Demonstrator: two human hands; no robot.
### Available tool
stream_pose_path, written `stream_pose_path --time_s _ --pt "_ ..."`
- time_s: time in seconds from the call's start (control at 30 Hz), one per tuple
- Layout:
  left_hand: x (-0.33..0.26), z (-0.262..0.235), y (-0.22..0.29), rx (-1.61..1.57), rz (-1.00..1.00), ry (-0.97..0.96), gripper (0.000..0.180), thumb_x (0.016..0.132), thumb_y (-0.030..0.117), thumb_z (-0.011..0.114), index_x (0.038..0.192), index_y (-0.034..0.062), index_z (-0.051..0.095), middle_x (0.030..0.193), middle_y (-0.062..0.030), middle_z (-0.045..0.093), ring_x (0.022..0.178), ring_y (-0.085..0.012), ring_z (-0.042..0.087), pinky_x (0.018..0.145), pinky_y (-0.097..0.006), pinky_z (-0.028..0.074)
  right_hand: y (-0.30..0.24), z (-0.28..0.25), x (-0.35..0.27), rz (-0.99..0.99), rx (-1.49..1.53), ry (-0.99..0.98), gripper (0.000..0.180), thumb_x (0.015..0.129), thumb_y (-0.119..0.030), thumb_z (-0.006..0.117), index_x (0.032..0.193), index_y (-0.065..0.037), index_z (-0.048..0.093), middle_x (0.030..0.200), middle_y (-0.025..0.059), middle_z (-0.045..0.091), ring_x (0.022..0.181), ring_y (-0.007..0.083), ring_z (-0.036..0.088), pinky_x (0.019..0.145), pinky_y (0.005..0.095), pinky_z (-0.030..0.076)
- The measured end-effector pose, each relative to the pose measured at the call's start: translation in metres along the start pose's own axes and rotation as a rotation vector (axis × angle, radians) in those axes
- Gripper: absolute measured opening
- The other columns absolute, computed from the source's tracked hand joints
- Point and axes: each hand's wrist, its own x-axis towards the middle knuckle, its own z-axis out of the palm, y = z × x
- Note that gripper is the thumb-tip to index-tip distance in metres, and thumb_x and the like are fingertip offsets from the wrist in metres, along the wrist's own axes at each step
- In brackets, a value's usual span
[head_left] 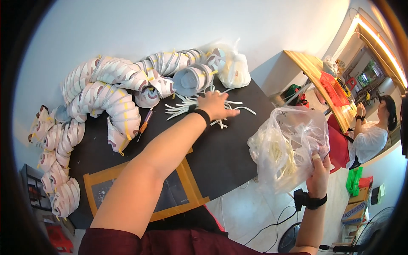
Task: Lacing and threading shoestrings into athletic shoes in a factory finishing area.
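My left hand (214, 105) reaches across the dark table over a loose pile of white cords (180, 106). Its fingers are spread, and no cord shows gripped in them. Off the table's right edge, my right hand (318, 174) grips the rim of a see-through plastic bag (263, 144). Inside the bag is a bundle of pale cords (282, 159). Beyond my left hand lie nested grey and white shoe uppers (189, 80) with yellow edges. An orange-handled pointed tool (145, 124) rests left of the cords.
Long curved stacks of shoe uppers (104, 95) line the table's left and far sides. A white plastic bag (235, 71) stands at the back. Brown tape frames a dark sheet (197, 185) near me. Right, a person (372, 136) sits by a wooden table (312, 68) bearing a red basket (333, 89).
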Motion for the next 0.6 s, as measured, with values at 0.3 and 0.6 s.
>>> stream_pose_path --time_s 0.3,0.6 --pt "-0.05 0.015 -0.029 -0.021 0.443 0.059 0.023 0.076 -0.001 0.063 0.098 0.0045 0.061 0.103 -0.0142 0.056 0.099 -0.0364 0.054 0.086 -0.043 0.047 -0.007 -0.004 0.015 -0.054 -0.022 -0.049 0.027 0.098 -0.007 0.055 0.124 -0.004 0.057 0.117 0.005 0.064 0.105 0.0154 0.062 0.092 0.031 0.05" --pt "-0.131 -0.074 -0.049 0.136 0.569 -0.499 0.045 0.078 0.016 0.067 0.121 0.007 0.06 0.115 -0.0125 0.056 0.107 -0.0327 0.051 0.093 -0.044 0.046 -0.022 -0.006 0.036 -0.132 -0.085 -0.091 0.033 0.098 -0.011 0.056 0.13 -0.003 0.054 0.12 0.0055 0.063 0.106 0.0147 0.062 0.093 0.0307 0.05"
